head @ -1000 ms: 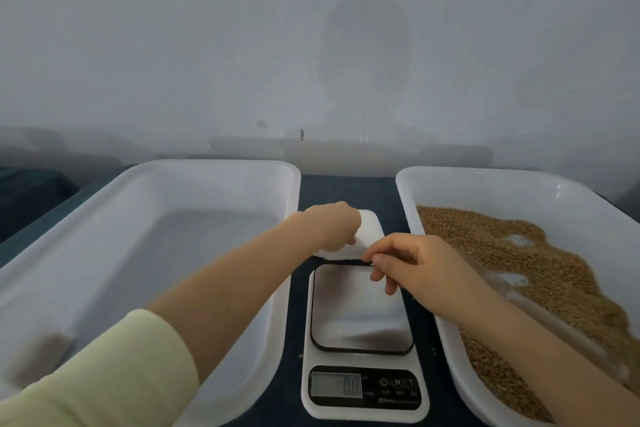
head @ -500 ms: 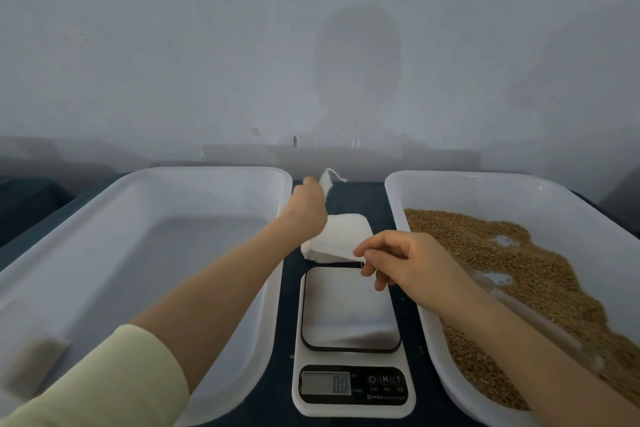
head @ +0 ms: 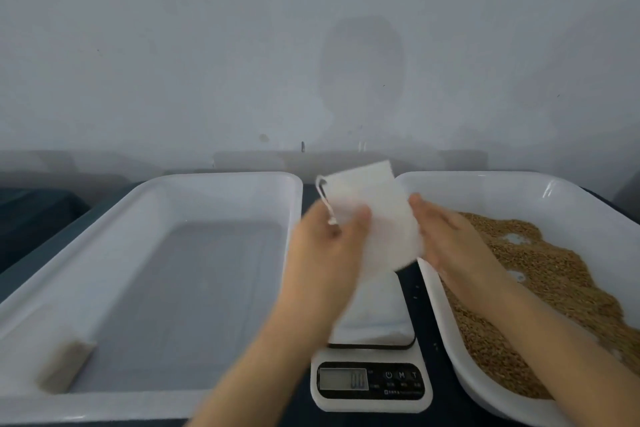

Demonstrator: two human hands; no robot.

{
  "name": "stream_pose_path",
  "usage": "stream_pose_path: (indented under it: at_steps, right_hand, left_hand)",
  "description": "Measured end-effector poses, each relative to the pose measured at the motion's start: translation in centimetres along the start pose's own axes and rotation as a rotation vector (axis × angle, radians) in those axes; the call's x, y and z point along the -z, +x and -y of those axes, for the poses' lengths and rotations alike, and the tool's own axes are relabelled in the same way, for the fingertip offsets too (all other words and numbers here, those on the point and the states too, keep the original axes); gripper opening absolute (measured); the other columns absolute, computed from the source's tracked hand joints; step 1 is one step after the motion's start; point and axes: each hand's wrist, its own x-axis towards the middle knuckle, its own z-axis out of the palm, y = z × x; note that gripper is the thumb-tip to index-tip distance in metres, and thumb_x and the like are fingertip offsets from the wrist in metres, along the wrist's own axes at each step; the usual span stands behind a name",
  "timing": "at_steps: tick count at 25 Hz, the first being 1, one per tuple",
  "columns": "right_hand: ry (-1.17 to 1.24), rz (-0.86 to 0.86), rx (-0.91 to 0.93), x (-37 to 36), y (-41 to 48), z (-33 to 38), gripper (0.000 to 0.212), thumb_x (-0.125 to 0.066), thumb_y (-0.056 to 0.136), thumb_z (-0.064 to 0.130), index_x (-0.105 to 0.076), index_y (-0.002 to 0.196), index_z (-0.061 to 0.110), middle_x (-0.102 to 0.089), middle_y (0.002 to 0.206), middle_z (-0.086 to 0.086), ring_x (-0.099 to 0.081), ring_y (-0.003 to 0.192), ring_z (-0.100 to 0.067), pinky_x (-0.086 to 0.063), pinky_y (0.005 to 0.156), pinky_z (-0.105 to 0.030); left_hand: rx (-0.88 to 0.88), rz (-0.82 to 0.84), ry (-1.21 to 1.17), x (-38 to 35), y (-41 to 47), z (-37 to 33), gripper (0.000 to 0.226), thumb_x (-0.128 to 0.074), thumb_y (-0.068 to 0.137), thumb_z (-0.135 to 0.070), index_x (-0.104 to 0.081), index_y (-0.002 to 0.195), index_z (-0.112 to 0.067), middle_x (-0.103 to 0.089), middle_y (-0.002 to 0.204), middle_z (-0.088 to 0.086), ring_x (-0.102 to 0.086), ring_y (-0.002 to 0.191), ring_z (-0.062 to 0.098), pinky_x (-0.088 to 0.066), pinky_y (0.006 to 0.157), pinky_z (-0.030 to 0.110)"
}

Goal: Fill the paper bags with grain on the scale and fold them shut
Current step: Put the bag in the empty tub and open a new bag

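The left hand pinches a flat white paper bag with a thin string loop by its left edge, thumb on the front face, holding it upright in the air; the right hand lies with fairly straight fingers against the bag's right edge — whether it nips the paper or merely touches it, the blur hides. Directly below the grip sits the white digital kitchen scale with a dark-rimmed platform; just right of the grip is the white plastic tray heaped with brown grain, and left of the grip a second white plastic tray with one small tan packet in its near corner. The step in hand looks to be opening the bag. To do it well, I judge, keep the left pinch on one wall only, let the right fingers peel the other wall away at the mouth, spread it wide and square the bottom — then lower it straight down from the grip onto the middle of the platform, so it stands by itself before any grain goes in
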Motion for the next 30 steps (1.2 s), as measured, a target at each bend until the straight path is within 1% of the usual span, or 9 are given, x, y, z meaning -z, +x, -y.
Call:
stream_pose_path:
  at_steps: [4,6,9,12,15,18,21,25,30]
  right_hand:
    - [0.068,-0.025,-0.006,0.7,-0.2,0.2,0.059,-0.040,0.083,0.064,-0.071,0.101,0.016,-0.071,0.102,-0.009,-0.066,0.099,-0.026,-0.048,0.092,-0.049]
    - [-0.041,-0.080,-0.010,0.7,-0.2,-0.1,0.045,-0.047,0.089,0.054,-0.071,0.098,0.016,-0.071,0.100,-0.008,-0.064,0.100,-0.027,-0.046,0.095,-0.052]
    - [-0.184,-0.113,0.034,0.5,0.0,-0.7,0.019,-0.056,0.091,0.034,-0.073,0.089,0.027,-0.071,0.088,0.006,-0.065,0.088,-0.015,-0.051,0.083,-0.035]
    - [-0.324,-0.103,0.100,0.1,0.1,-0.9,0.017,-0.055,0.092,0.034,-0.071,0.087,0.032,-0.069,0.083,0.015,-0.062,0.078,-0.001,-0.045,0.066,-0.012]
    - [-0.477,-0.109,0.224,-0.4,0.1,-1.0,0.015,-0.053,0.092,0.031,-0.066,0.085,0.034,-0.067,0.082,0.017,-0.059,0.080,0.001,-0.043,0.066,-0.011]
    - [-0.601,-0.109,0.354,-0.8,0.0,-1.1,0.015,-0.052,0.093,0.026,-0.062,0.083,0.032,-0.064,0.088,0.018,-0.055,0.091,-0.001,-0.042,0.084,-0.027]
    - [-0.713,-0.123,0.414,-0.9,0.0,-1.3,0.015,-0.053,0.092,0.024,-0.066,0.084,0.024,-0.061,0.092,0.015,-0.050,0.097,-0.012,-0.038,0.090,-0.043]
    - [-0.747,-0.129,0.419,-1.0,-0.1,-1.3,0.015,-0.054,0.089,0.030,-0.068,0.085,0.028,-0.053,0.100,0.023,-0.038,0.103,-0.004,-0.025,0.090,-0.028]
    - [-0.749,-0.116,0.411,-0.9,-0.2,-1.4,0.014,-0.057,0.089,0.026,-0.070,0.084,0.030,-0.051,0.110,0.018,-0.035,0.108,-0.007,-0.029,0.095,-0.031]
  left_hand:
    - [-0.063,-0.056,0.143,-4.0,-2.3,3.8,0.004,-0.051,0.096,-0.032,-0.048,0.093,-0.034,-0.064,0.082,-0.023,-0.063,0.068,0.001,-0.050,0.055,0.015]
    - [-0.081,-0.035,0.190,-4.4,-2.5,5.8,0.009,-0.049,0.095,-0.035,-0.044,0.089,-0.031,-0.059,0.071,-0.028,-0.056,0.058,-0.003,-0.041,0.048,0.012]
    - [-0.074,-0.024,0.169,-3.8,-2.2,7.9,0.018,-0.049,0.089,-0.045,-0.051,0.092,-0.027,-0.059,0.065,-0.026,-0.054,0.055,-0.005,-0.038,0.047,0.009]
    - [-0.100,0.053,0.040,-2.9,-1.8,8.9,0.031,-0.049,0.085,-0.052,-0.054,0.108,-0.032,-0.065,0.090,-0.022,-0.063,0.084,0.000,-0.051,0.066,0.015]
    - [-0.089,0.052,-0.069,-2.3,-2.0,9.0,0.035,-0.037,0.089,-0.057,-0.056,0.109,-0.035,-0.064,0.098,-0.018,-0.062,0.093,0.004,-0.050,0.070,0.014]
    - [-0.143,-0.042,-0.017,-2.5,-2.1,9.1,0.040,-0.028,0.094,-0.051,-0.059,0.107,-0.029,-0.063,0.096,-0.013,-0.060,0.094,0.008,-0.049,0.071,0.013]
    - [-0.094,-0.111,-0.037,-2.5,-1.9,9.0,0.033,-0.038,0.092,-0.042,-0.065,0.096,-0.025,-0.065,0.086,-0.010,-0.061,0.083,0.007,-0.047,0.065,0.012]
    - [-0.026,-0.134,-0.023,-2.2,-1.4,8.8,0.013,-0.058,0.090,-0.028,-0.070,0.092,-0.024,-0.070,0.087,-0.010,-0.064,0.087,0.007,-0.049,0.068,0.012]
    - [-0.011,-0.096,0.048,-2.0,-1.2,8.9,0.009,-0.065,0.086,-0.021,-0.073,0.091,-0.022,-0.072,0.083,-0.009,-0.066,0.084,0.005,-0.051,0.069,0.010]
